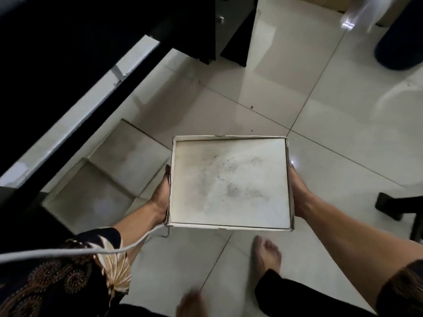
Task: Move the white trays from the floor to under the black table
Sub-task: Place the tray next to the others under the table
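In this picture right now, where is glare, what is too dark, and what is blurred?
Head view: glare spots shine on the floor tiles, one beside the right hand; the black table at upper left is nearly featureless dark; the feet at the bottom and a white object at top right are motion-blurred; the held white tray stays sharp, its smudges visible; the left hand is shadowed.

Three white trays in all: one tray [231, 183] carried in the air; two more trays on the floor at the left, one [128, 156] farther and one [87, 193] nearer, touching each other; two hands on the carried tray, the left hand [163, 193] and the right hand [297, 191]; two bare feet, one [266, 252] ahead, one [192, 303] blurred; one black counter [68, 42]; one white cable [68, 252].
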